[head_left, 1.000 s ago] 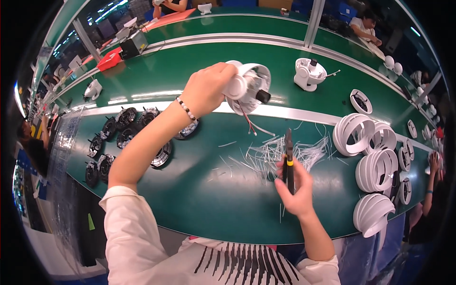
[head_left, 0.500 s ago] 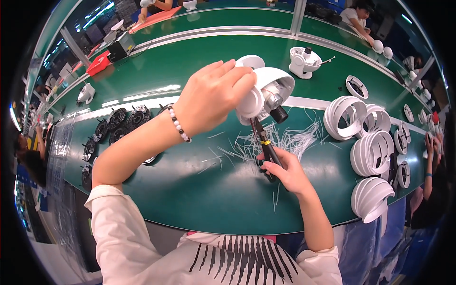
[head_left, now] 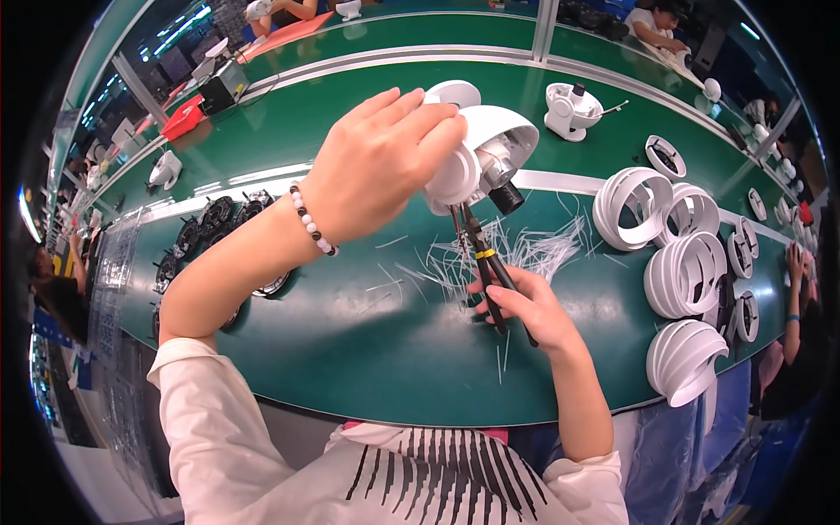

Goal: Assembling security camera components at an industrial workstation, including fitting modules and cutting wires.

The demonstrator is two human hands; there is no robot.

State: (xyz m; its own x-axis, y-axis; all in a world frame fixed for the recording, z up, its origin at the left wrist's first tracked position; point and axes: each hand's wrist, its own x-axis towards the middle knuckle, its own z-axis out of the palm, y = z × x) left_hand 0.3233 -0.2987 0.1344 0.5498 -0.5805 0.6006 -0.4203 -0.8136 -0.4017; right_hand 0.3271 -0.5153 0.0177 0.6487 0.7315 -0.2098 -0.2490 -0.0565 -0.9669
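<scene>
My left hand, with a beaded bracelet at its wrist, grips a white security camera unit up above the bench. The rounded shell is tilted, showing inner parts and a black lens barrel pointing down. From below, my right hand holds black-handled pliers with a yellow band, their handles spread apart. The pliers' jaws reach the underside of the unit, beside thin dark and red wires. Exactly what the jaws touch is too small to tell. Beneath lies a heap of thin white plastic strips.
White ring-shaped shells stand in stacks at the right. Black round parts cluster at the left, partly behind my left arm. Another white camera unit sits on the green belt beyond. Other people work farther off.
My left hand and the camera unit have shifted slightly up and left. The pliers' handles have spread apart in my right hand. The unit on the belt appears a little farther right.
</scene>
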